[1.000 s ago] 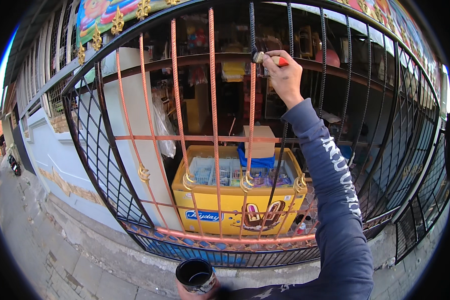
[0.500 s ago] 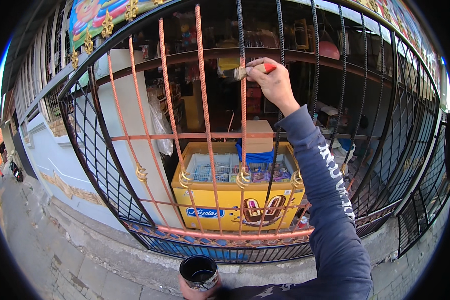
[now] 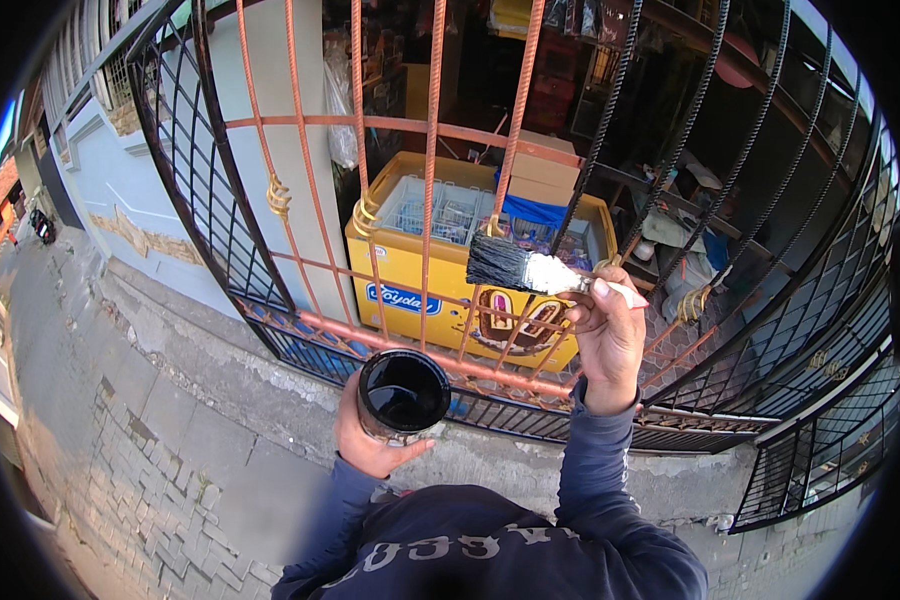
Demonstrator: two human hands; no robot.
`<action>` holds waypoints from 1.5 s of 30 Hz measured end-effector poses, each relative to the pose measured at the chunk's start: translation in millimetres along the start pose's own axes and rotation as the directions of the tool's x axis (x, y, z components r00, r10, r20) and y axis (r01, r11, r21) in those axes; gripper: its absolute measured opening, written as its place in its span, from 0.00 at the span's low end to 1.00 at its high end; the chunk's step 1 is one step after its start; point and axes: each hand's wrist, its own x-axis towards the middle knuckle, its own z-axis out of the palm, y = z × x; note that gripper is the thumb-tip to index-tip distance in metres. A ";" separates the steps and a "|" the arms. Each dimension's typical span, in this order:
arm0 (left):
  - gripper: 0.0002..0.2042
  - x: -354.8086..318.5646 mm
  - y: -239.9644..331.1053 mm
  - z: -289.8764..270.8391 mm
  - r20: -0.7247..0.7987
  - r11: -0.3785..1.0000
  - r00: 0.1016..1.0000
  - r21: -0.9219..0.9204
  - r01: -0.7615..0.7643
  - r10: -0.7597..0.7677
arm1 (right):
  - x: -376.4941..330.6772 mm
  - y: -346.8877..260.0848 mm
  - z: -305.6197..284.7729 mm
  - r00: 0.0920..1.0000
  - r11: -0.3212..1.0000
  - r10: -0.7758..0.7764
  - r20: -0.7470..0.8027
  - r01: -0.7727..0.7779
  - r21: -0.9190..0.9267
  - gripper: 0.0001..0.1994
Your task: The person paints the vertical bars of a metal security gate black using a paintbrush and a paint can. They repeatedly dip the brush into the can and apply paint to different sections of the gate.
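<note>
A curved metal grille filled the far side of the scene, its left bars rust orange and its right bars black. Behind it stood a yellow chest freezer with a cardboard box on its far right corner. A stone pavement ran along the near left, below a concrete kerb.

The right hand was raised in front of the lower bars, its grip clenched round the handle of a brush. The brush lay level, black bristles pointing left and clear of the fingers, the handle end poking out to the right of the thumb.

The left hand sat lower and nearer, to the left, grasping a tin of black paint from beneath. The tin stood upright, below and left of the bristles, apart from them.
</note>
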 end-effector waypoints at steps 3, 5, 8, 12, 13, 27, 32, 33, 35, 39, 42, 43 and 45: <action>0.61 11.9 13.6 16.0 0.023 0.993 0.999 0.117 -0.026 0.023 | -18.5 -9.6 -20.1 0.995 0.995 0.075 -0.070 -0.080 -0.059 0.09; 0.61 12.6 20.9 26.7 0.013 0.981 0.999 0.188 -0.038 0.036 | -29.0 -18.1 -31.1 0.992 0.990 0.113 -0.062 -0.118 -0.083 0.10; 0.58 7.1 28.6 40.1 -0.027 0.974 0.998 0.220 -0.049 0.056 | -42.3 -30.2 -43.6 0.987 0.981 0.153 -0.058 -0.159 -0.111 0.11; 0.57 -2.4 35.1 53.5 -0.047 0.975 0.997 0.216 -0.054 0.066 | -53.1 -42.9 -56.4 0.981 0.971 0.188 -0.046 -0.193 -0.138 0.11; 0.57 -4.8 36.9 56.4 -0.052 0.975 0.997 0.216 -0.047 0.059 | -55.7 -45.4 -58.6 0.980 0.970 0.194 -0.038 -0.198 -0.139 0.11; 0.55 -23.5 66.9 72.7 -0.091 0.909 0.973 0.384 -0.161 0.211 | -82.4 -69.7 -67.8 0.971 0.960 0.235 0.047 -0.224 -0.166 0.10; 0.54 -23.5 75.7 71.7 -0.082 0.850 0.942 0.461 -0.254 0.326 | -86.2 -73.1 -68.0 0.970 0.957 0.228 0.088 -0.207 -0.202 0.10; 0.54 -24.5 76.6 71.8 -0.079 0.842 0.941 0.476 -0.254 0.329 | -86.5 -73.0 -68.2 0.969 0.962 0.229 0.089 -0.212 -0.172 0.10; 0.53 -26.6 77.2 71.1 -0.085 0.843 0.940 0.476 -0.252 0.329 | -86.5 -72.6 -68.8 0.968 0.956 0.228 0.106 -0.202 -0.213 0.10; 0.50 -29.4 74.4 71.9 -0.155 0.866 0.932 0.442 -0.233 0.329 | -84.5 -71.5 -69.4 0.966 0.950 0.230 0.119 -0.196 -0.242 0.11; 0.49 -32.0 72.5 71.0 -0.181 0.867 0.925 0.445 -0.226 0.335 | -83.1 -70.8 -70.2 0.963 0.946 0.238 0.127 -0.201 -0.254 0.11; 0.48 -32.3 71.8 70.0 -0.180 0.860 0.919 0.451 -0.240 0.351 | -82.7 -70.4 -71.0 0.962 0.945 0.240 0.129 -0.201 -0.256 0.11; 0.48 -32.4 70.8 70.5 -0.188 0.846 0.910 0.475 -0.245 0.369 | -82.3 -69.1 -73.2 0.961 0.945 0.253 0.108 -0.221 -0.242 0.11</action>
